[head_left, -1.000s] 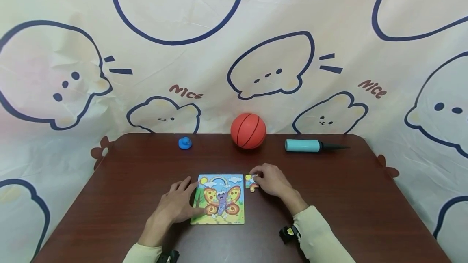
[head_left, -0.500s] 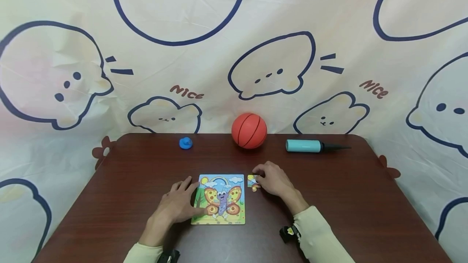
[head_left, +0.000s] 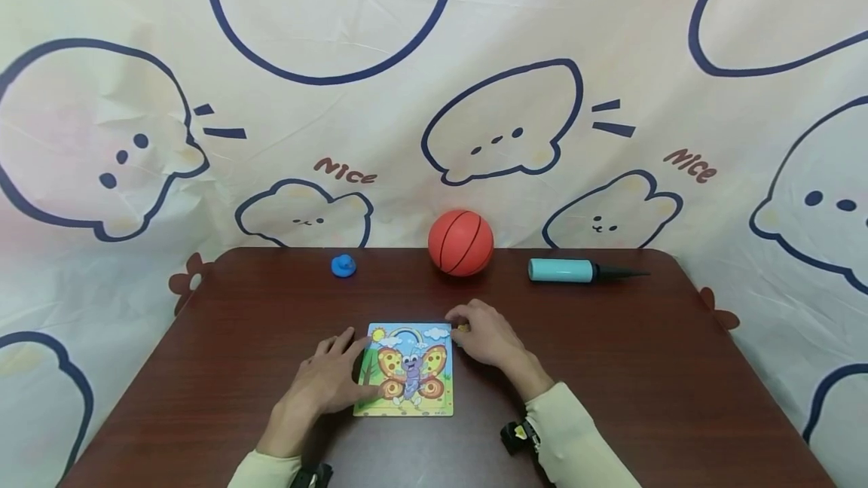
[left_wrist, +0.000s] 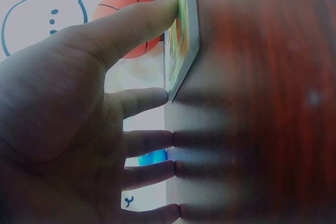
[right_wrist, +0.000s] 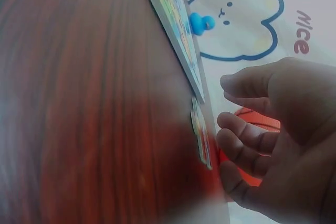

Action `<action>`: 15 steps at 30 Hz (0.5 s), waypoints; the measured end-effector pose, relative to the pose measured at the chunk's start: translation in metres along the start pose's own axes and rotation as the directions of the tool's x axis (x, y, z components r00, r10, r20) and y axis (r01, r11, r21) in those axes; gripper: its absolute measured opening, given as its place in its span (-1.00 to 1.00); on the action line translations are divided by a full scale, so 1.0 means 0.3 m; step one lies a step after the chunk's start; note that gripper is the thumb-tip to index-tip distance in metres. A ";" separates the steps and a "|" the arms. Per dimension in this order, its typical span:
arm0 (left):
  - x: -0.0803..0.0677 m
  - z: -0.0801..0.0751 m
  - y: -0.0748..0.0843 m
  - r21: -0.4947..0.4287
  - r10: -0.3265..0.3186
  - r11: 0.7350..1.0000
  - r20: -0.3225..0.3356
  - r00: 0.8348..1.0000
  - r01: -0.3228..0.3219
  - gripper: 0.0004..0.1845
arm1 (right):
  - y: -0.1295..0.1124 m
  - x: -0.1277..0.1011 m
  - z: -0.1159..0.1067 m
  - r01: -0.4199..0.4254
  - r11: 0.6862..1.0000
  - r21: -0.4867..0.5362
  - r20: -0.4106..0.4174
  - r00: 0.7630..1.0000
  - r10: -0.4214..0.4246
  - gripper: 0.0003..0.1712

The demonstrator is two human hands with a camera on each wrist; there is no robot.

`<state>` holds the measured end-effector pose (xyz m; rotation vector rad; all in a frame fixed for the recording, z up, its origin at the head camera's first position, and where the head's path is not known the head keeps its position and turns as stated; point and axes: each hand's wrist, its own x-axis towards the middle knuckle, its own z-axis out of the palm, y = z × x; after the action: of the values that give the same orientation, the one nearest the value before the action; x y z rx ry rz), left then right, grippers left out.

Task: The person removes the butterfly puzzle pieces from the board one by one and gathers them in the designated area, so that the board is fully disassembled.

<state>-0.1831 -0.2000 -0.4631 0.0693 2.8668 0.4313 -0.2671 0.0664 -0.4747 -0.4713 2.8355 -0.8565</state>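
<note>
Nearest the person, the left hand point(head_left: 324, 382) lies flat with fingers spread on the brown table point(head_left: 203, 367), its thumb pressed on the left edge of the butterfly puzzle board point(head_left: 407, 371), apparently to keep the board from sliding; nothing is gripped in it. Just beyond, at the board's upper right corner, the right hand point(head_left: 483, 333) has its fingers curled over a loose puzzle piece point(right_wrist: 201, 137). The right wrist view shows that piece lying flat on the table just beside the board's corner, with the fingertips point(right_wrist: 231, 148) at its edge, seemingly nudging it toward the frame rather than lifting it; whether they truly pinch it cannot be told. Further back, near the table's far edge, sit a small blue toy point(head_left: 343, 266), an orange mini basketball point(head_left: 460, 242) and a teal hand pump point(head_left: 573, 270), well apart from the hands, before a cartoon-printed cloth backdrop point(head_left: 434, 96).
</note>
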 end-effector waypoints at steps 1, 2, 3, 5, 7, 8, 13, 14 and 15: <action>-0.001 0.000 0.000 0.000 0.002 1.000 -0.001 1.000 -0.002 0.04 | -0.008 0.001 0.004 0.007 1.000 -0.014 0.000 1.000 -0.007 -0.71; -0.001 -0.001 0.000 0.002 0.003 1.000 -0.002 1.000 -0.003 0.03 | -0.016 0.002 0.008 0.013 1.000 -0.024 0.001 1.000 -0.013 -0.71; -0.002 -0.001 -0.001 0.002 0.002 1.000 -0.002 1.000 -0.002 0.03 | -0.023 0.003 0.012 0.018 0.999 -0.032 0.006 1.000 -0.018 -0.71; -0.003 -0.001 0.000 0.004 0.001 1.000 -0.002 1.000 -0.001 0.02 | -0.040 0.004 0.020 0.036 0.998 -0.044 0.017 0.999 -0.035 -0.69; -0.003 -0.002 0.002 0.005 -0.003 1.000 -0.002 1.000 0.003 0.02 | -0.056 0.005 0.027 0.057 0.997 -0.057 0.032 0.998 -0.055 -0.68; -0.002 -0.003 0.002 0.006 -0.006 1.000 -0.001 1.000 0.006 0.02 | -0.063 0.006 0.031 0.068 0.996 -0.065 0.039 0.997 -0.065 -0.67; -0.001 -0.006 0.007 0.006 -0.012 1.000 -0.001 1.000 0.012 0.03 | -0.098 0.008 0.044 0.107 0.991 -0.086 0.077 0.992 -0.100 -0.65; -0.001 -0.007 0.008 0.006 -0.013 1.000 -0.001 1.000 0.013 0.03 | -0.103 0.010 0.047 0.109 0.990 -0.089 0.082 0.991 -0.102 -0.64; 0.000 -0.007 0.009 0.007 -0.014 1.000 -0.001 1.000 0.014 0.03 | -0.109 0.011 0.049 0.110 0.990 -0.091 0.086 0.991 -0.102 -0.64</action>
<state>-0.1835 -0.1982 -0.4604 0.0500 2.8678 0.4187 -0.2585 0.0321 -0.4689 -0.6592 2.8076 -0.7042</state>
